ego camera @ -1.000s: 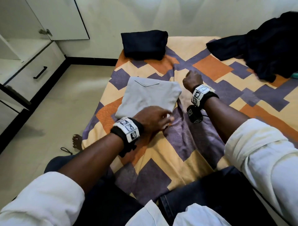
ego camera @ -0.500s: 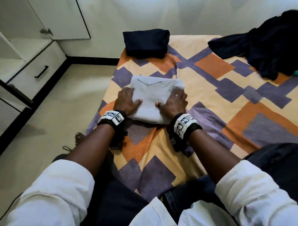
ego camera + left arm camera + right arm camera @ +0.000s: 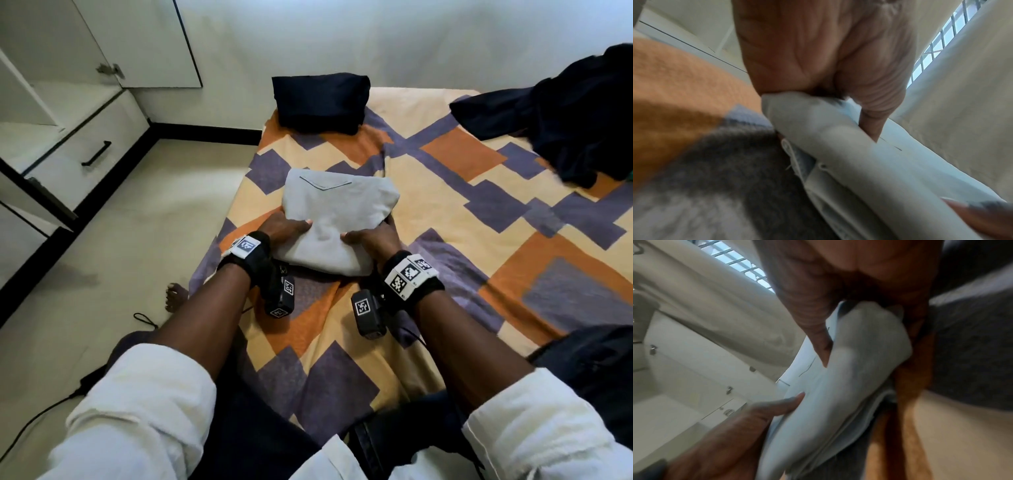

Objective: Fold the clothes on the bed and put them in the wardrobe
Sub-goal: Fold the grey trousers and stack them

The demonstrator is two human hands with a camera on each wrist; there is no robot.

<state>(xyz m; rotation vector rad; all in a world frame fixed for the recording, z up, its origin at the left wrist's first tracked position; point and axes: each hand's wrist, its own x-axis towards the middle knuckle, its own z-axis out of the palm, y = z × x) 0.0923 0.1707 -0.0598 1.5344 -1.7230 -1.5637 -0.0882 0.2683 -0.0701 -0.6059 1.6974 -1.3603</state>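
A folded grey garment with a pocket line on top lies near the left edge of the patterned bed. My left hand grips its left side, thumb on top and fingers under the fabric. My right hand grips its right side the same way. In the left wrist view my thumb presses the grey garment from above. In the right wrist view the grey garment shows stacked folded layers, near edge raised off the sheet.
A folded dark navy garment sits at the bed's far end by the wall. A loose dark heap of clothes lies at the far right. The white wardrobe with a drawer handle stands open on the left, across bare floor.
One second ago my hands were apart on the sheet beside the garment. They then pressed on its top, and now both have slid to its sides and grip it, lifting the near edge.
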